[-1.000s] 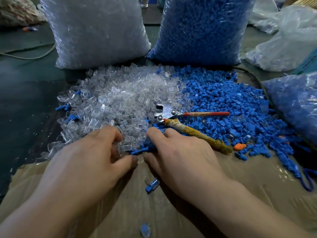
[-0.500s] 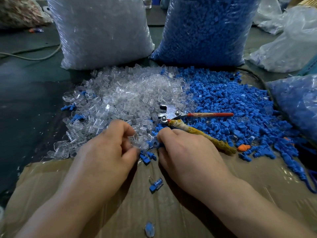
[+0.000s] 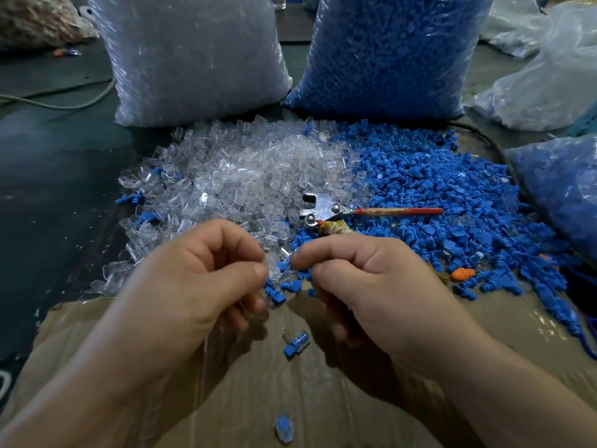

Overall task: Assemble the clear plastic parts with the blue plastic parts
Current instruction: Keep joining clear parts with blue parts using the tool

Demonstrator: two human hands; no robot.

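A heap of clear plastic parts [image 3: 245, 176] lies beside a heap of blue plastic parts [image 3: 445, 195] on the work surface. Raised just in front of the heaps, my left hand [image 3: 197, 282] pinches a clear part [image 3: 274, 268] between thumb and forefinger. My right hand [image 3: 365, 286] pinches a small blue part [image 3: 286, 264] at its fingertips, right against the clear one. The two hands nearly touch. Two joined clear-and-blue pieces [image 3: 295, 344] [image 3: 284, 426] lie on the brown cardboard [image 3: 323, 399] below my hands.
Pliers with a red handle [image 3: 342, 210] and a rag-wrapped handle lie across the heaps. A big bag of clear parts [image 3: 193, 56] and one of blue parts [image 3: 387, 53] stand behind. Another blue-filled bag [image 3: 562, 189] sits at right. An orange bit [image 3: 462, 273] lies among blue parts.
Both hands have lifted from the edge of the heaps and come together, the left now pinching a clear part and the right a blue one.
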